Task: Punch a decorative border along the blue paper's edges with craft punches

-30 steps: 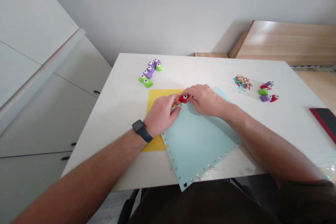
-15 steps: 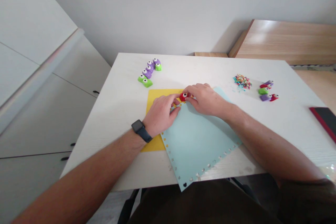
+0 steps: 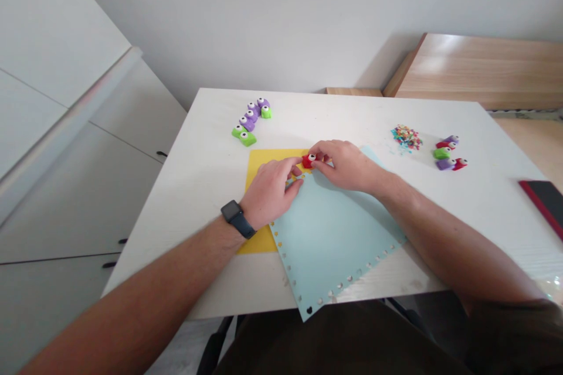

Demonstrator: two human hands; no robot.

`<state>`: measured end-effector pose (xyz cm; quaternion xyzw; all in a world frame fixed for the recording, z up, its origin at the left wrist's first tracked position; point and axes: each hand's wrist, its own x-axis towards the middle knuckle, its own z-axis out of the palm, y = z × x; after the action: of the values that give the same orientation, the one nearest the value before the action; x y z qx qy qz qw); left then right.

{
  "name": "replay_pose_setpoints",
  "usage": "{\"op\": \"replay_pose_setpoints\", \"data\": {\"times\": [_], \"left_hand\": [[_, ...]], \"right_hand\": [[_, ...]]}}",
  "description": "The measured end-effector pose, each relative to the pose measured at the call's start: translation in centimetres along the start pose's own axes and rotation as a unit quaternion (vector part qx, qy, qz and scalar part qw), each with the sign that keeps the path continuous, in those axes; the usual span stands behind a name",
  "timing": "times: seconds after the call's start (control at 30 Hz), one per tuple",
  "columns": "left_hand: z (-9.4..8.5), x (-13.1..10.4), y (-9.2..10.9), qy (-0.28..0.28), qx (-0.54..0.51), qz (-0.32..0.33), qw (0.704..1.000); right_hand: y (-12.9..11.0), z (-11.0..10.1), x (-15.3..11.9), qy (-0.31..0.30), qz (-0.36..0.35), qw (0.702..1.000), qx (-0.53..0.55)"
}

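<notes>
Just above frame centre, the red punch (image 3: 308, 161) has edged upward beside the blue sheet (image 3: 338, 228), apparently being repositioned. The right hand (image 3: 341, 165) grasps it; the left hand's (image 3: 271, 190) grip I cannot tell.

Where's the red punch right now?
Head view, near centre: the red punch is between the left hand and right hand, at the far edge of the light blue sheet, over the yellow sheet.
</notes>
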<state>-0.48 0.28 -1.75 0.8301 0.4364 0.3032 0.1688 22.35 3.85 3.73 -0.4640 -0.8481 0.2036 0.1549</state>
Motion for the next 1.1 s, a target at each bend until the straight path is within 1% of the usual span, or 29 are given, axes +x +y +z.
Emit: {"op": "replay_pose_setpoints", "data": {"times": [0.17, 0.3, 0.37, 0.43, 0.53, 0.6, 0.87, 0.97, 1.1], "left_hand": [[-0.2, 0.0, 0.3, 0.016, -0.004, 0.001, 1.0], [-0.4, 0.1, 0.7, 0.027, -0.002, -0.009, 1.0], [-0.5, 0.2, 0.8, 0.032, 0.002, -0.016, 0.999], [-0.6, 0.3, 0.9, 0.038, 0.005, -0.02, 0.999], [-0.8, 0.3, 0.9, 0.049, 0.006, -0.015, 0.999], [-1.0, 0.3, 1.1, 0.061, 0.005, -0.013, 0.998], [-1.6, 0.2, 1.5, 0.1, 0.007, 0.004, 0.995], [-1.6, 0.3, 1.6, 0.112, 0.005, 0.019, 0.994], [-1.7, 0.2, 1.8, 0.129, -0.01, 0.018, 0.991]], "right_hand": [[-0.1, -0.3, 0.0, 0.009, 0.031, 0.997, 0.073], [0.0, -0.6, 0.0, 0.002, 0.047, 0.99, 0.131], [0.2, -0.5, 0.0, -0.005, 0.05, 0.982, 0.18], [0.3, -0.5, 0.1, -0.013, 0.056, 0.965, 0.255], [0.1, -0.5, 0.2, -0.026, 0.068, 0.927, 0.367], [-0.1, -0.6, 0.2, -0.035, 0.074, 0.908, 0.411], [-0.5, -0.4, 0.1, -0.079, 0.111, 0.872, 0.47], [-0.6, -0.3, 0.1, -0.095, 0.117, 0.866, 0.478], [-0.8, -0.3, 0.0, -0.103, 0.122, 0.856, 0.492]]}}
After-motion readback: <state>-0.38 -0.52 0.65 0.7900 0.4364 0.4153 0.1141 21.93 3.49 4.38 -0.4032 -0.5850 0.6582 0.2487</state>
